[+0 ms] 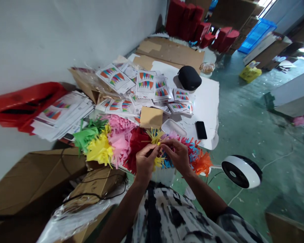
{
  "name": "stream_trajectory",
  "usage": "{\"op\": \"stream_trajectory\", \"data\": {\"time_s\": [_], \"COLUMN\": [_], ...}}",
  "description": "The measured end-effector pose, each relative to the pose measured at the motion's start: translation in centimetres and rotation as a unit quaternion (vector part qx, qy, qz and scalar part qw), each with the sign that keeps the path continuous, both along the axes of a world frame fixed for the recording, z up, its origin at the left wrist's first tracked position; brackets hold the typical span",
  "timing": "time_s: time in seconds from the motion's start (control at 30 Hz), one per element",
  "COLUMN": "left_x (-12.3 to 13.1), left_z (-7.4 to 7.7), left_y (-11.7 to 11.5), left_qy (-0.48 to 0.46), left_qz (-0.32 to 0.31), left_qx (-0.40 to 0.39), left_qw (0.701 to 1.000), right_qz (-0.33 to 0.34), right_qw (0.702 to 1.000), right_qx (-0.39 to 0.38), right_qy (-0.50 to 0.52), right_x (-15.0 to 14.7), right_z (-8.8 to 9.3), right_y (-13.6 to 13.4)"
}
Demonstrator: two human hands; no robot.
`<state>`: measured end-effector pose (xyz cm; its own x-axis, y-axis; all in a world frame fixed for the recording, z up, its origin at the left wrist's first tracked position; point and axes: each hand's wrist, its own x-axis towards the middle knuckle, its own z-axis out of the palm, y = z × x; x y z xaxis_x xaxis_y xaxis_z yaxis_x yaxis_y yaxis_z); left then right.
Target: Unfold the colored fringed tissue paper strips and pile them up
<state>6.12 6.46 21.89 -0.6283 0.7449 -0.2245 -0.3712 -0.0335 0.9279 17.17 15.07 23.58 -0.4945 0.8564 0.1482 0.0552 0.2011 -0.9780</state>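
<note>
Where both hands (160,157) meet, fingers (152,151) partly hide yellow paper fringe (155,135).

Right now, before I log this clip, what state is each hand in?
Left hand: closed, pinching a yellow fringed paper tuft.
Right hand: closed, fingertips pinching the same tuft, as far as shows.

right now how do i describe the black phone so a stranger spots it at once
Find the white sheet right of the scattered printed cards. The black smartphone lies on it beside a white foam tray. It is flat and thin, unlike the bulky black case further along the sheet.
</note>
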Motion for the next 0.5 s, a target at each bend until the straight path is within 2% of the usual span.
{"op": "stream_trajectory", "data": {"time_s": [0.3,0.5], "left_x": [-0.3,-0.6], "left_z": [1.7,1.5], "left_y": [-1.4,-1.8], "left_qy": [0.154,0.182], "left_qz": [-0.015,-0.014], "left_qx": [0.048,0.057], "left_qw": [0.987,0.982], "right_qz": [0.024,0.043], "right_qw": [1.0,0.999], "right_qx": [-0.013,0.028], "right_qy": [0.009,0.009], "right_x": [-0.1,-0.3], "right_z": [0.5,1.0], "right_y": [-0.3,-0.7]}}
